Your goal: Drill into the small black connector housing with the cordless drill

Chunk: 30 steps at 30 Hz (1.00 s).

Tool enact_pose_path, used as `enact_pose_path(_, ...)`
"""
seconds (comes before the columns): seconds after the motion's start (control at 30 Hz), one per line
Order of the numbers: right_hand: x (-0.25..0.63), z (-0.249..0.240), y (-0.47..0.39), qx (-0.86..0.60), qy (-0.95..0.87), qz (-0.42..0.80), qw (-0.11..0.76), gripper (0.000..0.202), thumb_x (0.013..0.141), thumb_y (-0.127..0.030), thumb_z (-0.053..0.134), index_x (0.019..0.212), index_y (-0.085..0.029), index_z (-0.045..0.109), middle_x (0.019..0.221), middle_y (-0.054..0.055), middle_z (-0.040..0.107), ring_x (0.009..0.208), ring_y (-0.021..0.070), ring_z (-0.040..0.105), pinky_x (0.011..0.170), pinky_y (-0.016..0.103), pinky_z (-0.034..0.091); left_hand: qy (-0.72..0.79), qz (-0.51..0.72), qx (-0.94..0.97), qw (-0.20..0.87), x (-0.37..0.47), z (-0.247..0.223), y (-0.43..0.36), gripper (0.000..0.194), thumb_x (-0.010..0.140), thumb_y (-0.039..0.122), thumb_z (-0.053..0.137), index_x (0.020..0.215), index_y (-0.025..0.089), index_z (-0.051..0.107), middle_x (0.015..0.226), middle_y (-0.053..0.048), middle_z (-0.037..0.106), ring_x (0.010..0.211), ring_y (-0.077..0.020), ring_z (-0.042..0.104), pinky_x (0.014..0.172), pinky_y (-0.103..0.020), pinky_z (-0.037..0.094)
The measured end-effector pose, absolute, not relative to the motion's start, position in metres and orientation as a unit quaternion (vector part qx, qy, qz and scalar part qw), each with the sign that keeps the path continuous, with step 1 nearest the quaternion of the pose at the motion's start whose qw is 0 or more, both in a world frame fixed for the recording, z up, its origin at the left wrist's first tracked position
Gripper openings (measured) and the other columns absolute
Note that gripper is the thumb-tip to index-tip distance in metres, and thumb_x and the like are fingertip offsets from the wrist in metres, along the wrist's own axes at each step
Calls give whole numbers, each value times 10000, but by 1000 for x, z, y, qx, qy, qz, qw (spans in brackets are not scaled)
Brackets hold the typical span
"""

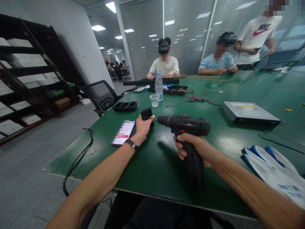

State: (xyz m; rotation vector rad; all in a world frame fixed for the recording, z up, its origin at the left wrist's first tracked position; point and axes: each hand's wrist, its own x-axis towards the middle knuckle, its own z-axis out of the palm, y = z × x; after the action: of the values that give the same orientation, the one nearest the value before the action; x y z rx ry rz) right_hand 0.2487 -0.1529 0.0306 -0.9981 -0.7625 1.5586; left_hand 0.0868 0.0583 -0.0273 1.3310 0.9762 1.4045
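Note:
My right hand (pixel 188 144) is wrapped round the grip of a black cordless drill (pixel 187 125), which points left. A thin bit sticks out of its chuck and reaches the small black plastic part (pixel 146 114) in my left hand (pixel 143 127). Whether the bit touches that part or a screw in it, I cannot tell. My left fingers are closed round the part, with the thumb beside the bit. A phone (pixel 124 133) with a lit screen lies on the table just left of my left wrist.
On the green table (pixel 152 171) stand a clear bottle (pixel 159 87), a plastic cup (pixel 154 100) and a black compartment tray (pixel 125 106). A metal box (pixel 250 113) and white-blue gloves (pixel 274 171) lie to the right. A black cable (pixel 82 156) hangs over the left edge. Several people are across the table.

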Motion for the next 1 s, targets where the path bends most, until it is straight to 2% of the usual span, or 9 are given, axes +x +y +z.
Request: enact_pose_path(1.0, 248, 32, -153, -423, -325, 652, 539, 173, 787, -300, 807, 822, -162, 708, 670, -26, 581, 496, 117, 534, 507, 287, 530, 399, 577, 535, 470, 87, -28, 59, 446, 676, 403, 934, 995, 156, 743, 931, -53, 749, 819, -183, 661, 782, -314, 535)
